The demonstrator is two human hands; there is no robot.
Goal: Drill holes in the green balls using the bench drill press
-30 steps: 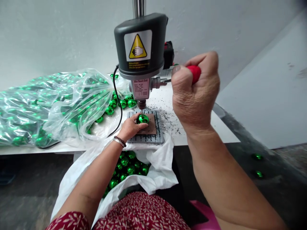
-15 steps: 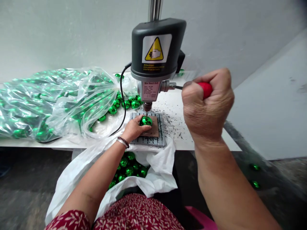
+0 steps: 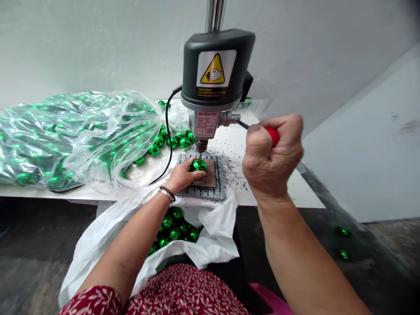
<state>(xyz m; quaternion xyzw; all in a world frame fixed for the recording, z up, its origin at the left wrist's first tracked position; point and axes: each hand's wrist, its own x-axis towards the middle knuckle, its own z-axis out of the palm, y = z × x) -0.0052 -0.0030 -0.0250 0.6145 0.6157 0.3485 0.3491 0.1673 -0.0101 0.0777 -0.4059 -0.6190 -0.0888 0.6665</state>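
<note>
Head view: a glossy green ball [image 3: 199, 165] is held by the left hand [image 3: 183, 176], with the grip closed around its side. The ball is seated on a flat brown square board [image 3: 210, 176], which is laid on a grey slotted metal base plate [image 3: 219, 195]. The thin bit of a dark-grey bench drill [image 3: 212, 94] is positioned directly above the ball; whether the two are in contact cannot be told. At the right of the drill, a round red knob [image 3: 273, 137] on a metal lever is clamped in the grip of the right hand [image 3: 274, 155].

Dark shavings [image 3: 233, 166] are scattered over the white surface [image 3: 292, 190]. At the left, a clear plastic bag [image 3: 65, 135] filled with green balls is noted. More green balls [image 3: 175, 233] are gathered in thin white sheeting [image 3: 216, 249] below the surface's front edge.
</note>
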